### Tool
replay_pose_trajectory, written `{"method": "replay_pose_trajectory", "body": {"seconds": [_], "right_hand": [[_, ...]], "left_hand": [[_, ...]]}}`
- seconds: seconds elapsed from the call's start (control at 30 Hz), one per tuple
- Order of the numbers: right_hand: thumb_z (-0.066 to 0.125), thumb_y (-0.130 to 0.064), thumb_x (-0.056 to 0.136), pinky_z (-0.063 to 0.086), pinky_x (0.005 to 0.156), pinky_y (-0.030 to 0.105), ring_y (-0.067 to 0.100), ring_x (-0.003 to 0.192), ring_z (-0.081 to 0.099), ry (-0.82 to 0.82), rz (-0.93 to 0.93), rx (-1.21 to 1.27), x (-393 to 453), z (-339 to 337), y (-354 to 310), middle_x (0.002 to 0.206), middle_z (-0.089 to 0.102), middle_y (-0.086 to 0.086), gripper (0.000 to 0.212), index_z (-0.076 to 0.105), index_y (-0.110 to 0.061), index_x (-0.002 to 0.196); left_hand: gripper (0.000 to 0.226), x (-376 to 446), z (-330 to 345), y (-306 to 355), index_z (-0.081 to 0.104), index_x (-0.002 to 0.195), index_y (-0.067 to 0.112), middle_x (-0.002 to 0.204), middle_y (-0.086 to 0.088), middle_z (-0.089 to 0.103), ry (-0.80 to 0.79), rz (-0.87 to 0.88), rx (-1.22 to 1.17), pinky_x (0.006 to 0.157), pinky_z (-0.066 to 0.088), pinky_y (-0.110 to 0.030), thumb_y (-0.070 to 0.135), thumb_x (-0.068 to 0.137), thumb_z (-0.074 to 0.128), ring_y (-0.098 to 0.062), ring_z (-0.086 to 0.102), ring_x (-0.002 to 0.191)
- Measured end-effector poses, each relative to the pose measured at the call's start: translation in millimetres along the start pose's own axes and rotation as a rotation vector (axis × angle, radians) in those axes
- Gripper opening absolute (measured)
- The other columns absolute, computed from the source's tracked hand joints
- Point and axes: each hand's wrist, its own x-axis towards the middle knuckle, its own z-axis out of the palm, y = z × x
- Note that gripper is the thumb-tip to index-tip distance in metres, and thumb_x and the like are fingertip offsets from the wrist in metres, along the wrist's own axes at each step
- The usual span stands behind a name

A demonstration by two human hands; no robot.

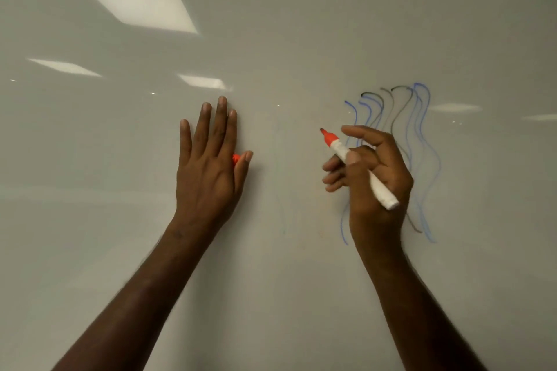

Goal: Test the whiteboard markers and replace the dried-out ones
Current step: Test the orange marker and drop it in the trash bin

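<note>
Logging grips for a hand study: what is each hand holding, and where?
Right hand grips the uncapped orange marker mid-barrel. Left hand presses an orange cap under thumb and palm.

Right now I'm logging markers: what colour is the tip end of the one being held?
Orange marker, head view.

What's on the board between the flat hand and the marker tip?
Head view: bare whiteboard between left hand and marker tip, apart from a faint bluish line.
</note>
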Motion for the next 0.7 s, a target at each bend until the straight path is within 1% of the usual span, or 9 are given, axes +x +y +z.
{"method": "replay_pose_trajectory", "body": {"seconds": [0.07,0.1,0.17,0.23,0.37,0.43,0.5,0.6,0.7], "right_hand": [[0.062,-0.020,0.092,0.058,0.060,0.047,0.030,0.074,0.072,-0.001,-0.030,-0.046,8.6,6.1,7.2,0.085,0.071,0.015,0.013,0.061,-0.011,0.100],[0.066,-0.024,0.090,0.058,0.062,0.052,0.030,0.077,0.073,0.002,-0.038,-0.073,10.6,8.5,12.8,0.086,0.072,0.014,0.015,0.062,-0.011,0.096],[0.070,-0.027,0.088,0.056,0.060,0.055,0.031,0.075,0.073,0.006,-0.046,-0.116,11.8,12.5,23.7,0.084,0.073,0.009,0.017,0.064,-0.012,0.090],[0.072,-0.026,0.088,0.056,0.056,0.055,0.031,0.071,0.072,0.005,-0.057,-0.159,11.3,15.8,32.3,0.080,0.072,0.007,0.018,0.065,-0.010,0.088],[0.075,-0.012,0.086,0.054,0.053,0.050,0.028,0.067,0.069,-0.006,-0.115,-0.269,11.6,22.3,42.4,0.077,0.070,0.004,0.011,0.066,-0.005,0.088],[0.077,-0.009,0.085,0.054,0.053,0.047,0.025,0.067,0.067,0.000,-0.134,-0.309,12.9,22.8,45.2,0.078,0.070,0.002,0.012,0.067,-0.004,0.088],[0.077,-0.007,0.085,0.055,0.053,0.046,0.022,0.067,0.067,0.026,-0.147,-0.312,10.7,20.6,47.5,0.079,0.070,0.000,0.011,0.066,-0.004,0.088],[0.075,-0.007,0.086,0.053,0.052,0.045,0.024,0.065,0.068,0.054,-0.139,-0.265,-5.5,12.8,52.1,0.078,0.070,0.001,0.009,0.066,-0.005,0.086],[0.074,-0.010,0.085,0.051,0.051,0.040,0.020,0.062,0.065,-0.046,-0.183,-0.344,-31.7,-4.0,62.5,0.075,0.069,0.002,0.008,0.068,-0.005,0.085]], "left_hand": [[0.063,-1.0,4.4,-2.9,0.014,0.159,0.009,0.168,-0.009,0.007,-0.004,0.014,0.036,0.124,0.008,-0.055,0.042,0.106,0.022,-0.026,0.002,0.155],[0.063,-1.6,5.8,-4.0,0.013,0.159,0.009,0.168,-0.009,0.006,-0.003,0.020,0.045,0.124,0.008,-0.055,0.042,0.106,0.022,-0.026,0.001,0.155],[0.064,-2.4,7.6,-5.1,0.011,0.159,0.010,0.168,-0.008,0.004,-0.001,0.027,0.059,0.124,0.008,-0.056,0.042,0.105,0.025,-0.026,0.000,0.155],[0.065,-2.6,8.3,-4.9,0.011,0.159,0.010,0.168,-0.009,0.005,0.010,0.028,0.066,0.124,0.009,-0.055,0.042,0.105,0.026,-0.027,0.001,0.155],[0.064,-3.3,9.3,-5.4,0.014,0.159,0.009,0.168,-0.010,0.009,0.029,0.035,0.071,0.124,0.010,-0.056,0.040,0.106,0.031,-0.027,0.004,0.155],[0.065,-3.5,10.5,-6.2,0.014,0.159,0.009,0.168,-0.010,0.008,0.028,0.036,0.068,0.124,0.011,-0.056,0.040,0.105,0.033,-0.027,0.003,0.155],[0.065,-3.7,11.2,-6.0,0.014,0.159,0.009,0.168,-0.009,0.009,0.032,0.038,0.067,0.124,0.010,-0.055,0.041,0.106,0.032,-0.027,0.003,0.155],[0.063,-4.2,11.4,-5.9,0.016,0.159,0.009,0.167,-0.010,0.011,0.049,0.041,0.068,0.124,0.010,-0.055,0.040,0.106,0.032,-0.027,0.005,0.155],[0.063,-4.6,11.5,-5.9,0.016,0.159,0.009,0.167,-0.009,0.010,0.056,0.041,0.070,0.124,0.010,-0.055,0.039,0.106,0.033,-0.027,0.005,0.155]]}}
